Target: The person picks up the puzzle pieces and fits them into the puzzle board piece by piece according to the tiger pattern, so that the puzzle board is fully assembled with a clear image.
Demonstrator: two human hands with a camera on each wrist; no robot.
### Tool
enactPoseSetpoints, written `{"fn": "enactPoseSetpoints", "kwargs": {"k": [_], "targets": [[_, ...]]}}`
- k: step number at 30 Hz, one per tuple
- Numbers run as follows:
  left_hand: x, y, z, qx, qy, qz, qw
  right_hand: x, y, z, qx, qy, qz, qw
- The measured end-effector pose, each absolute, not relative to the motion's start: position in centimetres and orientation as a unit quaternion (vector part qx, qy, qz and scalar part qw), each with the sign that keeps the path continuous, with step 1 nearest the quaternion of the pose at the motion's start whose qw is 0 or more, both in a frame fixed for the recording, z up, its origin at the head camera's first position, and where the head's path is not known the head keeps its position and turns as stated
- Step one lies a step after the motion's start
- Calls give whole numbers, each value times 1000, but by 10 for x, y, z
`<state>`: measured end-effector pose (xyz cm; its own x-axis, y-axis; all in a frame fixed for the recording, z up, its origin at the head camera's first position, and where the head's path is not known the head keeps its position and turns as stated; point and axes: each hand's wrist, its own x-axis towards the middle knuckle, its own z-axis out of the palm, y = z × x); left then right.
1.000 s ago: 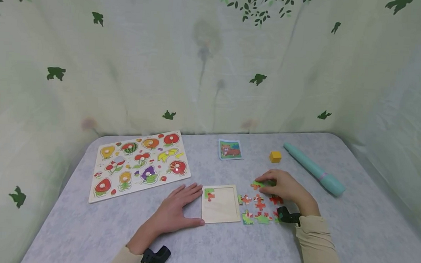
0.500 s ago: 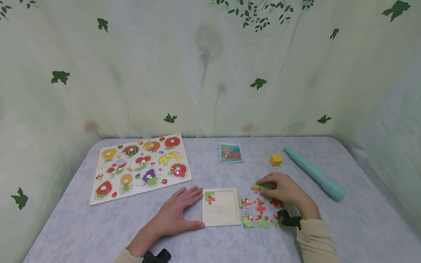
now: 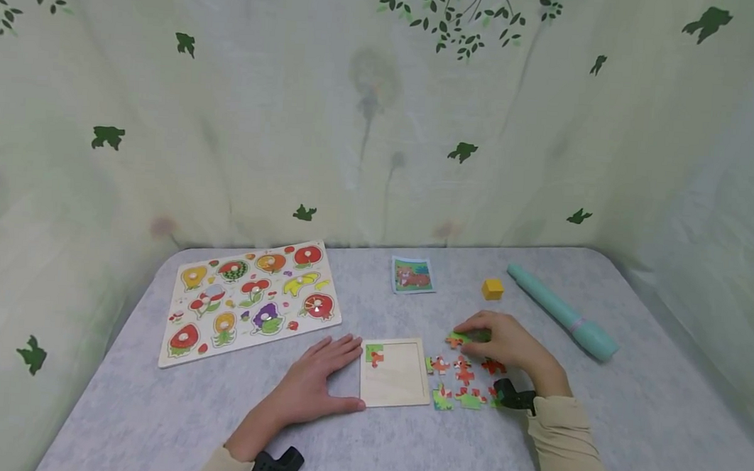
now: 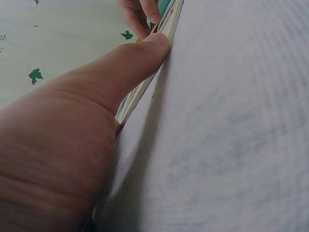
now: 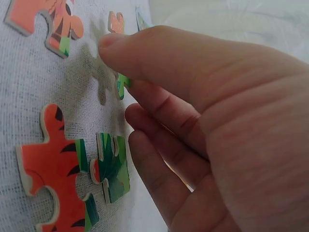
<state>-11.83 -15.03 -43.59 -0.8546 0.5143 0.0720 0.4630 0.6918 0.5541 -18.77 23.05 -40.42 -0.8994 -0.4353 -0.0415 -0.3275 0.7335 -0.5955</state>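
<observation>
My left hand (image 3: 314,381) lies flat beside a square wooden puzzle tray (image 3: 397,386), fingers stretched out at its left side. In the left wrist view the thumb (image 4: 130,63) touches the tray's edge (image 4: 140,94). One green-and-orange jigsaw piece (image 3: 374,355) sits in the tray's upper left corner. Right of the tray, my right hand (image 3: 509,338) pinches another jigsaw piece (image 3: 455,340) between thumb and fingers. In the right wrist view that piece (image 5: 116,21) is tilted over its shadow, partly covered by the thumb. Several loose pieces (image 3: 464,370) lie below the hand.
At the left is a fruit knob puzzle board (image 3: 252,304). A small animal picture card (image 3: 413,276), a yellow cube (image 3: 492,289) and a teal tapered stick (image 3: 561,309) lie toward the back. A printed curtain (image 3: 383,122) hangs behind the table.
My right hand has shifted slightly left with the pinched jigsaw piece. The left hand keeps its place by the tray. The head view has tilted a little.
</observation>
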Motion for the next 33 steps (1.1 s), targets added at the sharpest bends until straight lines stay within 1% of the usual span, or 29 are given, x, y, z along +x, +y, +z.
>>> {"fn": "enactPoseSetpoints", "kwargs": {"k": [8,17,24,28,33], "targets": [[-118,-152,-437,267,918,291,40,-185,225,-401,-217,923,-307,79],[-118,-152,-437,265,917,296,46,-180,216,-391,-217,922,-309,86],[-118,-150,-437,267,918,289,38,-177,206,-387,-229,914,-323,83],[-117,-151,-436,264,918,294,43,-176,198,-386,-245,913,-319,69],[-117,-150,-436,262,918,295,47,-173,190,-387,-271,910,-311,34]]}}
